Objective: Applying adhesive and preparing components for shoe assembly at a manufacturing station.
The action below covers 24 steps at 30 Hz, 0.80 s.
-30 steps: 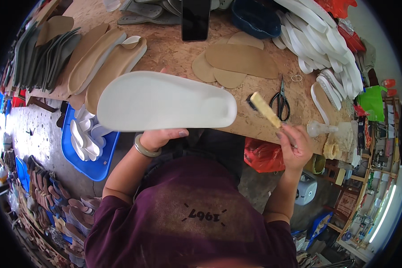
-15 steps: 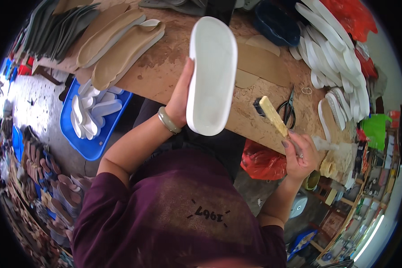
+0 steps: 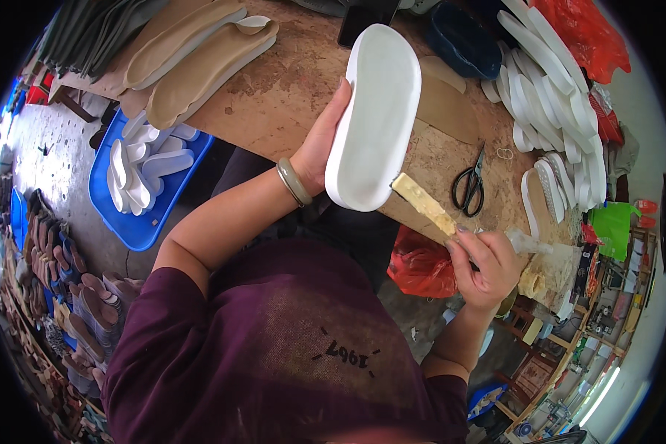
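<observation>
A white shoe sole (image 3: 375, 118) with a raised rim is held up over the near edge of the workbench. My left hand (image 3: 324, 144) grips it along its left side, closed around the edge, with the fingers hidden behind. Pinched by its handle in my right hand (image 3: 487, 268) is a brush (image 3: 425, 203) with a pale yellow, crusted wooden body. Its head is at the lower right rim of the sole; its dark bristles are mostly hidden, so I cannot tell whether they touch. Black-handled scissors (image 3: 469, 189) lie on the bench beyond the brush.
White soles (image 3: 551, 103) are heaped at the bench's right. Two tan-topped soles (image 3: 211, 70) lie at the left near stacked dark sheets (image 3: 89, 37). A blue basin (image 3: 142, 235) of white pieces stands below left. A red bag (image 3: 422, 270) hangs under the bench edge.
The sole has moved right and tilted, its top leaning rightward. My right hand has brought the brush leftward and down, up to the sole's lower right rim.
</observation>
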{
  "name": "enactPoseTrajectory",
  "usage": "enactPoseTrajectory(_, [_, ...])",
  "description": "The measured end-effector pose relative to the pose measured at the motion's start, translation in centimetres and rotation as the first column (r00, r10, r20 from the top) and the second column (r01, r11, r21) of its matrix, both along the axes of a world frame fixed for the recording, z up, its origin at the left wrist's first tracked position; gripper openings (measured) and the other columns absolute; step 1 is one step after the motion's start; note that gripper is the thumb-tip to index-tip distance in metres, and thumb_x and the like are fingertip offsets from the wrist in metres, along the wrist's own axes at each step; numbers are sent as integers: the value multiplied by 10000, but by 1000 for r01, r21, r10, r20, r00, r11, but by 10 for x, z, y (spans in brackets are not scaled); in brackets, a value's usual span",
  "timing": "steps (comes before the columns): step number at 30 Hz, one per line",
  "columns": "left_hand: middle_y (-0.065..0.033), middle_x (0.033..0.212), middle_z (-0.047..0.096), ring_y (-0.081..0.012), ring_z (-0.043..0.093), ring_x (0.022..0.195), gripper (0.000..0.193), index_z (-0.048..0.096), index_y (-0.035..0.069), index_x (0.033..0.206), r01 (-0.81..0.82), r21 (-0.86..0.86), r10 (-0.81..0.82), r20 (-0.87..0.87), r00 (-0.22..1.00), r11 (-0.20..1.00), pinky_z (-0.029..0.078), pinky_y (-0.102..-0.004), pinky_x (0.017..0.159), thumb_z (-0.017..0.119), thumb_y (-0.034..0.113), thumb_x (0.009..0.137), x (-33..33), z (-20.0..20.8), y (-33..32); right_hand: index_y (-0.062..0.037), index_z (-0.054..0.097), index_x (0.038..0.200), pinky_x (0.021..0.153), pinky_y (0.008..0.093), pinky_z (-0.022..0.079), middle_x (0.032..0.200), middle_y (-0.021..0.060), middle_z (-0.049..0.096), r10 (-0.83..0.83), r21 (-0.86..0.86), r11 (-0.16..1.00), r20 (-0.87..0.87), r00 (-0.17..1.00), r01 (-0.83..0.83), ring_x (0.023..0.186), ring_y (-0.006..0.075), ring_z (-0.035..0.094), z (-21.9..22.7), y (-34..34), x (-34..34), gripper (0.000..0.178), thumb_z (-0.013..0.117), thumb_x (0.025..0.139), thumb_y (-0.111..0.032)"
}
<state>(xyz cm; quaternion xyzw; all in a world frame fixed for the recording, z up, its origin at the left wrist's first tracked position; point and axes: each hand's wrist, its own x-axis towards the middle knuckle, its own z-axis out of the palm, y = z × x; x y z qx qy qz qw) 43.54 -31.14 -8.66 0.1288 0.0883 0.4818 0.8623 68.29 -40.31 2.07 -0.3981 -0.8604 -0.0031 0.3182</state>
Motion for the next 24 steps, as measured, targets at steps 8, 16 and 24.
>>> enactPoseTrajectory(8, [-211,1269,592,-318,643,1098,772,383,51,1454,-170,139,206,-301,931,976,538,-434,942,249,654,990,-3,0,-1,-77,715,903,473,314,404,677,27,499,41,103,993,184,982,-61,563,191,519,-5,17,-19,259,839,676,-68])
enactPoseTrajectory(16, [-210,1207,623,-285,666,1049,797,423,29,1404,-226,249,318,-444,838,942,567,-399,887,257,680,976,-15,7,0,-50,713,893,466,299,396,647,40,533,42,-307,950,-60,997,-59,528,170,519,-11,-1,-28,227,825,697,-34])
enactPoseTrajectory(24, [-134,1189,625,-217,659,1028,717,426,72,1400,-275,219,329,-267,906,936,571,-373,861,323,647,984,-12,-2,-4,-34,724,928,462,255,346,618,26,526,-205,-552,831,-419,885,-68,503,105,464,-40,-13,-38,199,802,749,3])
